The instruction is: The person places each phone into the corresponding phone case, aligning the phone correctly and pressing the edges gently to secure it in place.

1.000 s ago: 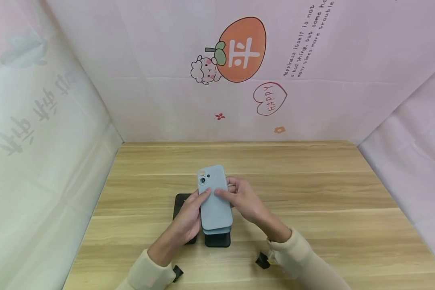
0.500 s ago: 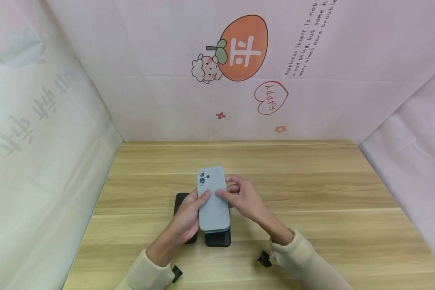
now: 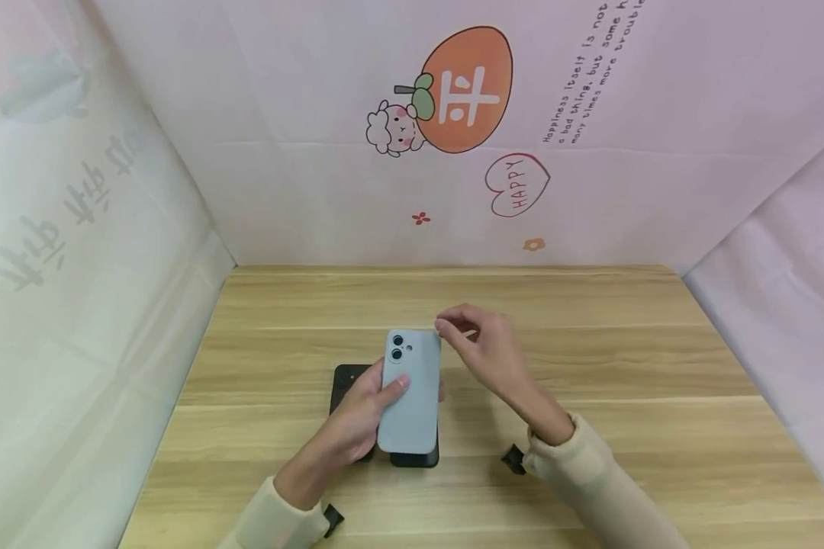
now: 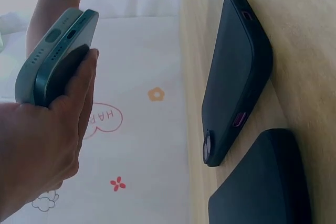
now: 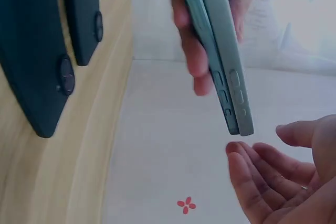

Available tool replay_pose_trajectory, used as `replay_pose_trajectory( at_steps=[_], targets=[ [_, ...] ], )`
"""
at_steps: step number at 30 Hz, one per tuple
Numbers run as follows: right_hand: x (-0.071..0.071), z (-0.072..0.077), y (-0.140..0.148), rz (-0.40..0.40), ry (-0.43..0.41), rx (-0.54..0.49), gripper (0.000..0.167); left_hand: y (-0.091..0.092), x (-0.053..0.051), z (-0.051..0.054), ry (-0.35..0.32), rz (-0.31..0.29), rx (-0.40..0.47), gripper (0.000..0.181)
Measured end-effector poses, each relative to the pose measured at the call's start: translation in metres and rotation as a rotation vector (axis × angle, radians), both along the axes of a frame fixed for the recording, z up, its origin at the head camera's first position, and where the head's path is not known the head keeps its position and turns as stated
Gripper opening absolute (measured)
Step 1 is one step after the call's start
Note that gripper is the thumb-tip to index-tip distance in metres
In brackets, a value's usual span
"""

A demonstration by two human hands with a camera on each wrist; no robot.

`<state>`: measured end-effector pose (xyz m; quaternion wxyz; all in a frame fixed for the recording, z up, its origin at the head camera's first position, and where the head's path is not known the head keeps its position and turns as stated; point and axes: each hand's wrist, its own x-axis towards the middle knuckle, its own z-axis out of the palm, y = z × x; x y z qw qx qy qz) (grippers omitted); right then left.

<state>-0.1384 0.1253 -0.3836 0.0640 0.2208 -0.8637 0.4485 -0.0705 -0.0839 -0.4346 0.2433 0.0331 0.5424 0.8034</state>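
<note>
My left hand holds a pale blue phone case with a teal phone lying flat against it. Its thumb rests on the case's back, with the fingers wrapped behind. Seen edge-on in the right wrist view, case and phone lie side by side; whether the phone is seated inside cannot be told. The phone's lenses show through the camera cutouts. Just off the upper right corner is my right hand; in the right wrist view its thumb and fingers are apart, holding nothing.
Two black phones or cased phones lie on the wooden table, one left of the left hand and one beneath the held pair. White printed cloth walls the back and sides. Small black devices sit at both wrists.
My right hand has let go of the case and moved up and right to its top corner. The case and phone have shifted slightly downward, and the lenses now line up with the cutouts.
</note>
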Motion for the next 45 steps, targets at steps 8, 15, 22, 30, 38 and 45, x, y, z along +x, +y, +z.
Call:
replay_pose_trajectory(
  at_steps=[8,15,22,30,38,45],
  targets=[
    [-0.003,0.006,-0.006,0.083,-0.098,0.080,0.021,0.006,0.006,0.000,0.070,-0.074,-0.050,0.052],
    [-0.003,0.006,-0.010,0.192,-0.185,0.067,0.017,0.008,0.008,0.002,0.088,-0.087,-0.102,0.053],
    [-0.004,0.005,-0.010,0.242,-0.184,0.061,0.013,0.008,0.009,0.002,0.098,-0.089,-0.115,0.055],
    [-0.003,0.003,-0.011,0.223,-0.221,0.016,0.012,0.009,0.008,0.002,0.108,-0.069,-0.122,0.053],
    [-0.003,0.002,-0.011,0.203,-0.235,-0.054,0.013,0.012,0.009,0.004,0.117,-0.027,-0.159,0.052],
    [-0.004,-0.003,-0.008,0.186,-0.323,-0.130,0.014,0.013,0.011,0.006,0.130,0.026,-0.203,0.054]
  ],
)
